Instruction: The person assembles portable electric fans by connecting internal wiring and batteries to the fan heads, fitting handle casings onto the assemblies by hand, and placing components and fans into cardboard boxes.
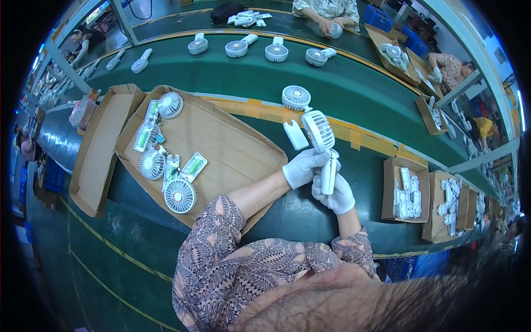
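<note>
Both my hands, in white gloves, hold a white handheld fan (319, 131) upright above the bench, its round grille toward the belt. My left hand (301, 168) is closed around the neck, just under the fan head. Lower down, my right hand (338, 195) grips the handle, with its fingers wrapped behind it. Beyond the held fan lies another fan head (296, 97), its lower part hidden. A loose white handle cover (296, 135) rests left of the fan I hold. Left of my arms, a shallow cardboard tray (238, 149) bears several fans with opened handles showing green insides.
A green conveyor belt (182, 72) runs across beyond the bench, carrying several white fans (276, 51). A narrow cardboard tray (99, 149) stands at far left. Cardboard boxes (390, 191) with white parts (408, 196) stand at right. A co-worker's hands (331, 27) work across the belt.
</note>
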Available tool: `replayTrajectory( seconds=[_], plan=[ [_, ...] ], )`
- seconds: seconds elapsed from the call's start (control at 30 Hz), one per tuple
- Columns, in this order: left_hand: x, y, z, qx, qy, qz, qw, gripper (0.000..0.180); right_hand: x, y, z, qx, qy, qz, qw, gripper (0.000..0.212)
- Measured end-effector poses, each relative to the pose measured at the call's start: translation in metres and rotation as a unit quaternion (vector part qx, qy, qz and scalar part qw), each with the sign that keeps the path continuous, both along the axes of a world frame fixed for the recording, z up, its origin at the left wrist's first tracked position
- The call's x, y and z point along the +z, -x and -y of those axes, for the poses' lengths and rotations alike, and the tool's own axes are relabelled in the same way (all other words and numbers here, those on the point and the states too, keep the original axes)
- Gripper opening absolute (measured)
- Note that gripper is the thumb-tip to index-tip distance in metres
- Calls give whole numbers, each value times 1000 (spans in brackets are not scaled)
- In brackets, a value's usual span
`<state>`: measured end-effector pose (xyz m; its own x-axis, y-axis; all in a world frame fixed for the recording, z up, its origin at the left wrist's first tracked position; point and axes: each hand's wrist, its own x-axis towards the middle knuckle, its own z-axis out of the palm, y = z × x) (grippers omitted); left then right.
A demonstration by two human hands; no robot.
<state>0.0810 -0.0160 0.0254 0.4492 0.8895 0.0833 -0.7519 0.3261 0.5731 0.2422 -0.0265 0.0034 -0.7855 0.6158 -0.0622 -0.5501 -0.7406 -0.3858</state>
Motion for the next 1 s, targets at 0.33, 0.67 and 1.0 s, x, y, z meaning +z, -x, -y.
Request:
replayTrajectory(
  seconds=[0.33,0.67,1.0],
  plan=[
    [-9,-5,2,53,16,-266,962,38,23,13,1,-14,-169,382,908,14],
    [-7,-11,1,149,69,-313,935,26,23,20,-4,-6,-196,460,866,21],
    [-6,-3,-7,158,186,-102,964,52,20,5,-4,80,-198,348,913,31]
  ],
)
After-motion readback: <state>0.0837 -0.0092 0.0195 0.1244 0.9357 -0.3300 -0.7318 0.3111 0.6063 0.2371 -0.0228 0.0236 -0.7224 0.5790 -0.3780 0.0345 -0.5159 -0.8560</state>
